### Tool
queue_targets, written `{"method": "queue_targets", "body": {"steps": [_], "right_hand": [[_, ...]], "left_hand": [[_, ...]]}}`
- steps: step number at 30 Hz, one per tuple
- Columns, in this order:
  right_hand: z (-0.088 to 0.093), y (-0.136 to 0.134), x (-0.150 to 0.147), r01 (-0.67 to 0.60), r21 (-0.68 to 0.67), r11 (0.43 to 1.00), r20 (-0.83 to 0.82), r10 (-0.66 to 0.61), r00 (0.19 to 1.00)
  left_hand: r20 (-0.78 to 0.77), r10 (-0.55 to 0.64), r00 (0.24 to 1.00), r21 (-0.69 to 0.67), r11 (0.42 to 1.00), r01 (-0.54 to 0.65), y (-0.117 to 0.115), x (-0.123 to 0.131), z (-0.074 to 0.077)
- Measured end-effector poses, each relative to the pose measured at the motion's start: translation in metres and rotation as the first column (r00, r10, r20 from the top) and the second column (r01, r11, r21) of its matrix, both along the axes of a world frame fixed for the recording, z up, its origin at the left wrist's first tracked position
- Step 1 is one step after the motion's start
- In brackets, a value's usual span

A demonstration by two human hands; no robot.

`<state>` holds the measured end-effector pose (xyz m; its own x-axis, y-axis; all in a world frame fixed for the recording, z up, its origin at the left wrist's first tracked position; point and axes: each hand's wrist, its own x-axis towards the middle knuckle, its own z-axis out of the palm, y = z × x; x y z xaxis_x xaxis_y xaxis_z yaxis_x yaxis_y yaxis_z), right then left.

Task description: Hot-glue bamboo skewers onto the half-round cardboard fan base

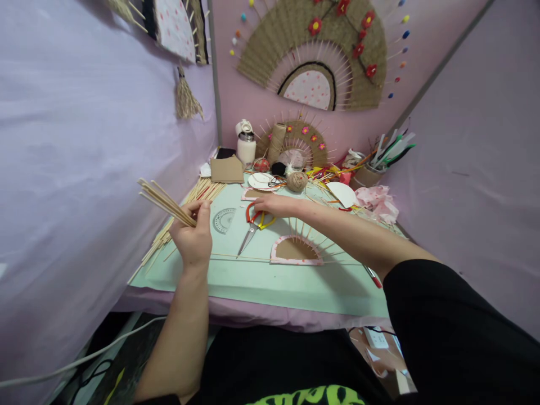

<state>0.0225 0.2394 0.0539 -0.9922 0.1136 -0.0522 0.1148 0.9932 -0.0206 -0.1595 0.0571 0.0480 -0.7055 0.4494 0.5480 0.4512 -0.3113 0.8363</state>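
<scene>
My left hand [193, 235] is closed round a bundle of thin wooden sticks [165, 202] that points up and to the left, above the green mat [261, 278]. My right hand [273, 205] reaches across the mat and rests, fingers stretched, at the red-and-yellow handles of a pair of scissors [253, 224] lying flat. Just in front of that arm lies a half-round cardboard fan piece [296, 250] with a pink dotted rim and sticks fanning out of it.
More loose sticks [185, 216] lie along the mat's left edge beside a protractor [223, 219]. At the back stand a twine ball [297, 180], a white flask [246, 147], paper discs, a pot of tools [371, 171] and pink tissue [378, 202]. Woven fans hang on the pink wall.
</scene>
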Motion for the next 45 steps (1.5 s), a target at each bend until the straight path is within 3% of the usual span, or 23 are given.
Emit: {"method": "queue_targets", "body": {"steps": [34, 45], "right_hand": [[0.006, 0.002, 0.008, 0.091, -0.037, 0.995, 0.089, -0.088, 0.992], [0.013, 0.004, 0.025, 0.159, -0.026, 0.987, 0.139, -0.154, 0.978]], "left_hand": [[0.029, -0.052, 0.998, -0.022, 0.998, 0.053, 0.003, 0.002, -0.003], [0.035, -0.093, 0.995, -0.029, 0.995, 0.094, 0.004, 0.002, -0.004]]}}
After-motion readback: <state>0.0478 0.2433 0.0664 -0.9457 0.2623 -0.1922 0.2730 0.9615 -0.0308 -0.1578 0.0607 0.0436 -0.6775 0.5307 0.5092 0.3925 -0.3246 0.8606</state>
